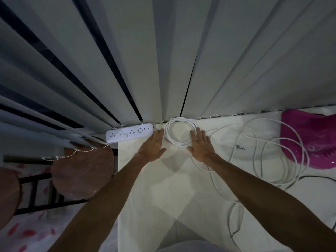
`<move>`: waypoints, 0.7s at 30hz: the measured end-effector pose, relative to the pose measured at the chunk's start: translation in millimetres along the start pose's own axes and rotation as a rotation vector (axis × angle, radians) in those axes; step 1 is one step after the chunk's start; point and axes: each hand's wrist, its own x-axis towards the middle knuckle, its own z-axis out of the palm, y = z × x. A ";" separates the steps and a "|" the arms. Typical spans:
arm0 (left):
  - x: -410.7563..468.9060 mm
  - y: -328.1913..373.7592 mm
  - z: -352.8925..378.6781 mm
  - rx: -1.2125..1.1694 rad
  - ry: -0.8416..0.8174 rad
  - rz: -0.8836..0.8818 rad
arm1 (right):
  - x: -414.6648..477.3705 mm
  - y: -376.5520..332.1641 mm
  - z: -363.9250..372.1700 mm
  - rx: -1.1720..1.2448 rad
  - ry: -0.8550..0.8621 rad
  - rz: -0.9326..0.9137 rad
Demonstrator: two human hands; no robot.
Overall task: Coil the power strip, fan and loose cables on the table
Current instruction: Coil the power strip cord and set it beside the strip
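Both hands lie flat with straight fingers on the tabletop (163,197), holding nothing. The left hand (152,148) is at the coil's (180,143) 8 o'clock and the right hand (201,145) touches it at 4. The strip (129,134) is at its 9 o'clock. Loose cables (258,160) and the fan (309,139) are at 3.

Bare forearms (109,188), pale grey top (190,247).

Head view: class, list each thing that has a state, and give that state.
power strip: flat, sockets up, nothing plugged in.
white coil: wound, flat on the table.
loose cable: uncoiled, sprawled.
pink fan: lying at the table's right.
left hand: open, flat beside the coil.
right hand: open, fingers on the coil.
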 end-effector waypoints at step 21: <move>-126.2 99.4 15.6 0.087 0.046 -0.027 | -187.1 33.7 35.2 0.020 0.005 0.118</move>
